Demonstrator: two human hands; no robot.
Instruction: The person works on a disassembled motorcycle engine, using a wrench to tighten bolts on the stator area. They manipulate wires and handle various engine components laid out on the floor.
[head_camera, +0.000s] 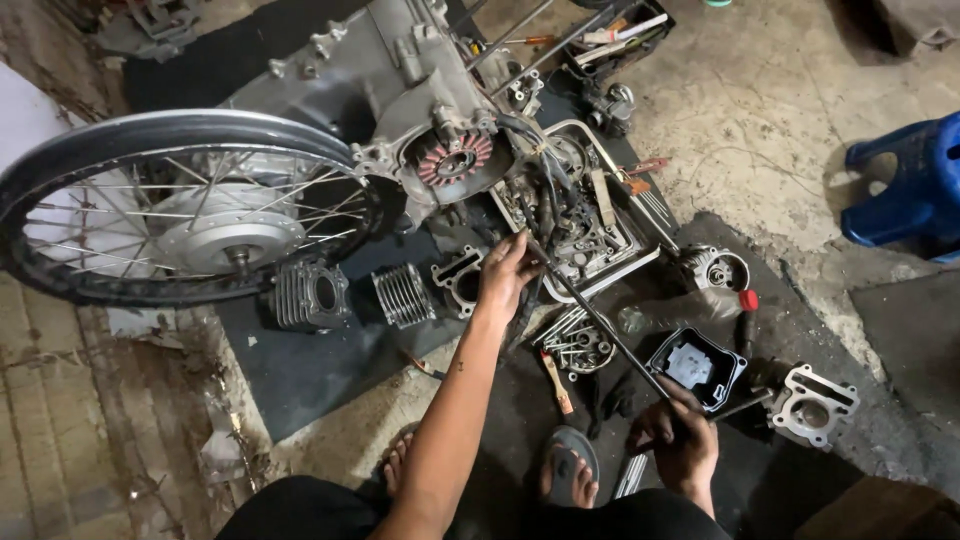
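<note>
Nearest the camera, the person's 2 feet in sandals (568, 470) rest on the dark, oil-stained floor mat (300, 370). The right hand (680, 440) is closed around the near end of a long metal rod (600, 320). The rod runs diagonally up and left to the left hand (505, 275), whose fingers curl around its far end just beside the engine (440, 120).

Between the hands, on the mat:
- a shallow dish of bolts and screws (580, 345), just under the rod;
- a small wooden-handled brush (555, 380), near the left foot;
- a black plastic housing (697, 365), touching or nearly touching the rod's near end.

To the right of the housing lies a grey cylinder base casting (815, 405); beyond it, a round finned part (715, 268) and a red-capped item (748, 300).

Left of the left hand, 3 finned cylinder pieces (400, 295) lie in a row on the mat. Behind them stands a spoked wheel (170, 210) with its hub, joined to the engine – the stator coils (455, 160) are exposed. A metal tray (600, 245) of dirty parts sits just right of the stator.

The surface beyond the mat is bare, cracked concrete (760, 110), stained and dusty – brick paving shows at the left edge. At far right stands a blue plastic stool (905, 185). At the top, a black box of tools (620, 35) lies on the concrete.
</note>
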